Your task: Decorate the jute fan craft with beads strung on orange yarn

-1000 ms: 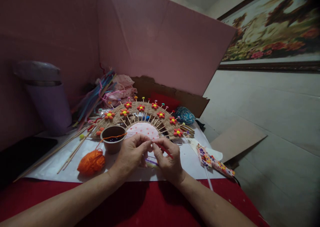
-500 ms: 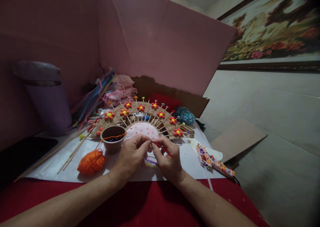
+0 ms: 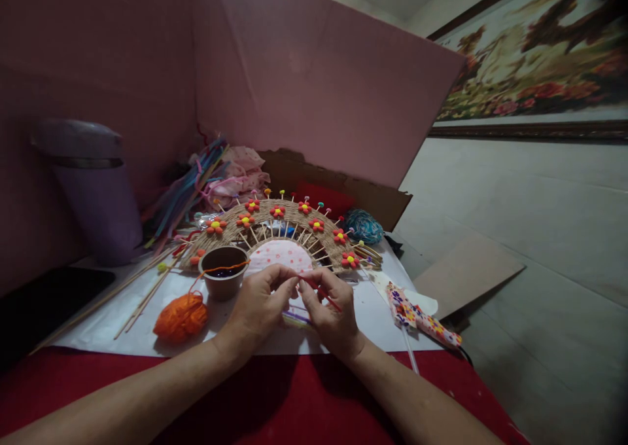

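- Hardly anything has moved since the earlier frame in the head view: both hands stay in nearly the same place, and the whole scene sits only a touch further right.
- Left hand [image 3: 258, 307], just below the centre of the frame: its grip is closed, thumb and forefinger pinched at one end of a thin red strip [image 3: 330, 299].
- Right hand [image 3: 333, 314], beside it: its grip is closed on the same strip, which slants down to the right across the fingers. Fingertips of both hands nearly meet.
- Behind them, mid-frame, stands a woven arch [image 3: 290, 213] with red and orange flowers; dotted cloth [image 3: 275, 254] fills its middle.
- Left of centre, a brown cup [image 3: 226, 290] holds dark contents, with orange yarn across its rim; an orange yarn ball [image 3: 180, 319] lies near it.
- White paper [image 3: 377, 330] covers part of the worktop, over red cloth [image 3: 275, 399] at the bottom.
- Right of centre lies a blue yarn ball [image 3: 364, 226].
- Purple tumbler [image 3: 101, 203] at far left.
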The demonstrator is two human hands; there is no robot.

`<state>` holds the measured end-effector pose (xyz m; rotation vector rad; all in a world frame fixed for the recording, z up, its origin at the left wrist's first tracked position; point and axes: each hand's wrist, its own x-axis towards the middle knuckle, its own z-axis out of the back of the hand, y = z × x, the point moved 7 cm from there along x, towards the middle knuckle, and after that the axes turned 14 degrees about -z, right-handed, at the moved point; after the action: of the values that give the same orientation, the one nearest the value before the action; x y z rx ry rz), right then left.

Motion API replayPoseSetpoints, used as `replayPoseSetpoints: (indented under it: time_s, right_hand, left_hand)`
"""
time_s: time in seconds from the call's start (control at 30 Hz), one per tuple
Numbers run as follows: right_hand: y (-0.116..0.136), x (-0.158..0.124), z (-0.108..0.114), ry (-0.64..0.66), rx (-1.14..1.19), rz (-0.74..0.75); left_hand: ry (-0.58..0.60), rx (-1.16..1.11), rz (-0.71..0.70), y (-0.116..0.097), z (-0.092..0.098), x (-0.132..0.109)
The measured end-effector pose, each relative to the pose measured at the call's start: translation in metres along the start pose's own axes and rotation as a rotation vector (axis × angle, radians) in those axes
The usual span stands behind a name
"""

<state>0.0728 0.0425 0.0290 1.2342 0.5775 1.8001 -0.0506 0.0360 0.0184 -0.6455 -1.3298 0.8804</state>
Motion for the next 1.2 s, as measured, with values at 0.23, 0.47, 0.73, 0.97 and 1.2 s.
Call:
replayPoseSetpoints:
  time_s: [0.23, 0.47, 0.73, 0.97, 1.2]
  right_hand:
    - [-0.0003, 0.0005, -0.0023, 0.023, -0.006, 0.004]
    - [-0.0029, 0.0007, 0.0005, -0.026, 0.011, -0.018]
    - [-0.0036, 0.0006, -0.0008, -0.025, -0.001, -0.016]
    - [-0.0015, 0.0011, -0.0008, -0.006, -0.016, -0.008]
    - [-0.0005, 0.0003, -0.0006, 0.015, 0.015, 0.001]
  left_hand:
    - [-0.001, 0.037, -0.054, -0.0025, 0.0010, 0.0015]
    - [-0.008, -0.008, -0.005, 0.0026, 0.0002, -0.0012]
    - [-0.009, 0.017, -0.002, 0.0027, 0.0009, -0.0015]
    - [-0.018, 0.042, -0.036, 0.0039, 0.0019, -0.0005]
    - [0.001, 0.001, -0.005, 0.0034, -0.0006, 0.0002]
